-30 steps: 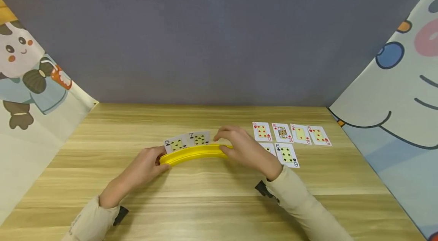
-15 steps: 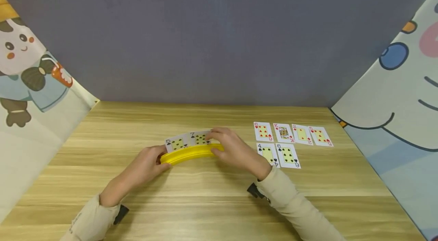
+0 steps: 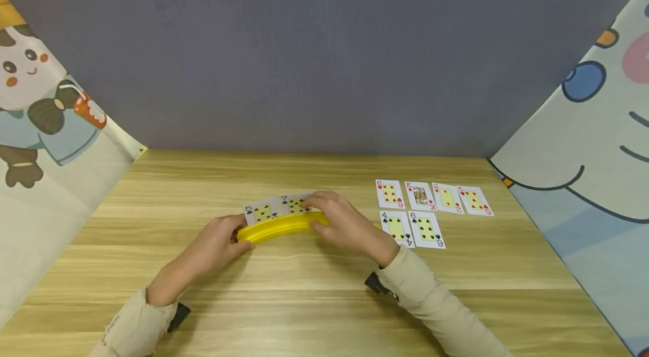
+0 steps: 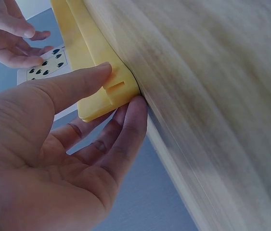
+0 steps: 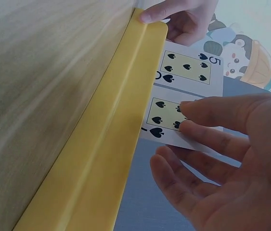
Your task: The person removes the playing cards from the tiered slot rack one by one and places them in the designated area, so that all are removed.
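My left hand [image 3: 220,244] grips the left end of a curved yellow card holder [image 3: 279,227], thumb on its near face and fingers behind. Two playing cards stand in the holder's slot: a five of spades [image 3: 262,212] and, right of it, a seven of spades [image 3: 294,206]. With my right hand [image 3: 342,224] I pinch the seven near its right edge; in the right wrist view two fingertips [image 5: 186,126] lie over its face and another finger passes behind it. The hand hides part of the seven and the holder's right stretch.
Face up on the wooden table [image 3: 304,312], right of the holder, lie a six of hearts [image 3: 389,194], a king [image 3: 419,196], a two of diamonds [image 3: 447,198] and a five of hearts [image 3: 474,200]. Below them are a four [image 3: 396,227] and a six of spades [image 3: 427,229].
My right hand has slid left along the holder onto the seven of spades, uncovering the four of spades on the table. My left hand has kept its grip in place.
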A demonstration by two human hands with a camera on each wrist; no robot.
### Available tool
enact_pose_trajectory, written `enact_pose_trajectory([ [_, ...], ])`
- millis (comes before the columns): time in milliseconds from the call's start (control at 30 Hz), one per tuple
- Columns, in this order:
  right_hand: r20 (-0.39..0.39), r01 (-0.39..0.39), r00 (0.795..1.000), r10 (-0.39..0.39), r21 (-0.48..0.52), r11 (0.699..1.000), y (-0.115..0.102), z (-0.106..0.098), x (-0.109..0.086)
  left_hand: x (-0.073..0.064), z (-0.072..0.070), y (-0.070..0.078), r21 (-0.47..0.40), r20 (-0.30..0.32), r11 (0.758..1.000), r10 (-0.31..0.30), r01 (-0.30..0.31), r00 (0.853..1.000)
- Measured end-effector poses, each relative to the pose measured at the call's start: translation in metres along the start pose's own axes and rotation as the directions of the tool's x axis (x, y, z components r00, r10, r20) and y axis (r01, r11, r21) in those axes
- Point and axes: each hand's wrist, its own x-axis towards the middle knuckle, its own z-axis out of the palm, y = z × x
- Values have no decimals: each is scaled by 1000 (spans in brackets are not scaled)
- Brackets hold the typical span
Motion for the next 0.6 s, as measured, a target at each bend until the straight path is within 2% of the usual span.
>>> enact_pose_trajectory([
  [600, -11, 17, 1000, -17, 16, 1000, 2, -3, -2, -1, 0, 1, 8, 1, 1000, -4, 4, 1000],
])
